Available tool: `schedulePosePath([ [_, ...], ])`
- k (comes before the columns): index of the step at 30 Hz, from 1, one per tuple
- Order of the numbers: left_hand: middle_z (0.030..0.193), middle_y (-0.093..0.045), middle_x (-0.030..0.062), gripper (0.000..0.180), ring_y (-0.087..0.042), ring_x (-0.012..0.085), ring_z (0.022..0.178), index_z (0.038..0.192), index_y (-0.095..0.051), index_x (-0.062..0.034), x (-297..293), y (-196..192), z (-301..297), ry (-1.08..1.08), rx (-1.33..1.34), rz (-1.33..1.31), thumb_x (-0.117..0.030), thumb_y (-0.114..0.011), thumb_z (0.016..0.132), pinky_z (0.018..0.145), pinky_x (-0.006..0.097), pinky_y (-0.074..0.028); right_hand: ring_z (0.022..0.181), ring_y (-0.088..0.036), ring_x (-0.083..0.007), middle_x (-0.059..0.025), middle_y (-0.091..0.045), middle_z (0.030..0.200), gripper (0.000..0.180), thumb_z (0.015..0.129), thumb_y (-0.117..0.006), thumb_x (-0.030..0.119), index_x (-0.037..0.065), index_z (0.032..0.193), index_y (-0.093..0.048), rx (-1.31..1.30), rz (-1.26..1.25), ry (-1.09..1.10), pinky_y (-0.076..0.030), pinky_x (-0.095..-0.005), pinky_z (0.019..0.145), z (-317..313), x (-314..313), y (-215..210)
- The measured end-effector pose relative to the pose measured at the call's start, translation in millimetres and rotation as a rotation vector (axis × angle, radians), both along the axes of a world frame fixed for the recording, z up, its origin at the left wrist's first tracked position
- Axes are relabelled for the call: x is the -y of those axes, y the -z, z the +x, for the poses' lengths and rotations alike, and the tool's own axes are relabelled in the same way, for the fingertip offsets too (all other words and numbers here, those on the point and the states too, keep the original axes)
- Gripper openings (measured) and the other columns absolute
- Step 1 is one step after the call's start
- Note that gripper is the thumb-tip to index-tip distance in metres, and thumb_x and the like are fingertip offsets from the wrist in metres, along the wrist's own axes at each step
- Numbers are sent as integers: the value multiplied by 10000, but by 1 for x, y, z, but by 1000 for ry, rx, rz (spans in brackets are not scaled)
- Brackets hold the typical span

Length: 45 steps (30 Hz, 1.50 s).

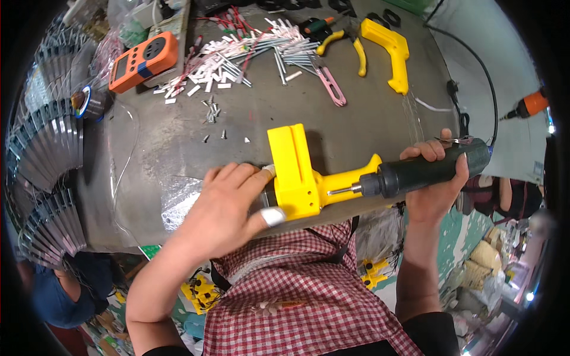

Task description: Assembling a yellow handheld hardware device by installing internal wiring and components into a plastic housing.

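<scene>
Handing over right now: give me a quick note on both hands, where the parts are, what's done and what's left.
Left hand: gripping the yellow plastic housing at the near table edge, taped thumb on its side.
Right hand: wrapped around the dark electric screwdriver, bit pressed against the housing's handle end.
Parts: loose screws mid-table, white and grey tube pieces behind them, a second yellow housing at the far right, yellow-handled pliers beside it, orange meter far left.
Done: housing braced, driver in place.
Left: whether the screw is seated cannot be told; the second housing lies untouched.
</scene>
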<state>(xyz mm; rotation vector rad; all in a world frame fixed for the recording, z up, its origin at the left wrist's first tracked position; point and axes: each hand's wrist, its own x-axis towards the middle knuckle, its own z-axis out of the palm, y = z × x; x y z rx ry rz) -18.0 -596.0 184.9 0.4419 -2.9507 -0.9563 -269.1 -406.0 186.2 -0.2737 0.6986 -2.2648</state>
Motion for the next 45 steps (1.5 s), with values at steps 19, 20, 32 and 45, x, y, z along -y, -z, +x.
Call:
schedulePosePath([
  [19,924,-550,133,560,-525,308,944,1172,-568,5,7,2,-2,-19,21,156,-363,-700,771,854,401,-392,826,-478,-164,-22,-518,839,442,879,-575,359,115,1225,-450,-147,40,50,-372,-392,883,29,-2,-21],
  [20,915,-551,131,559,-527,308,941,1169,-570,5,6,4,-2,-20,-6,142,-365,-700,770,851,401,-395,821,-478,-163,-18,-514,836,428,877,-576,352,115,1213,-457,-103,42,46,-377,-392,881,27,-1,-20],
  [32,953,-585,129,542,-550,314,974,1184,-579,-17,9,12,1,-59,-28,163,-317,-702,750,878,415,-419,799,-490,-127,12,-472,805,343,850,-602,293,110,1116,-487,165,-93,128,-402,-352,882,32,-3,20],
  [45,960,-584,152,605,-550,342,961,1191,-579,-11,9,19,1,-37,-79,137,-422,-688,761,865,423,-428,828,-511,-131,4,-473,833,329,873,-614,279,100,1112,-476,102,-62,177,-431,-349,902,38,-6,19],
])
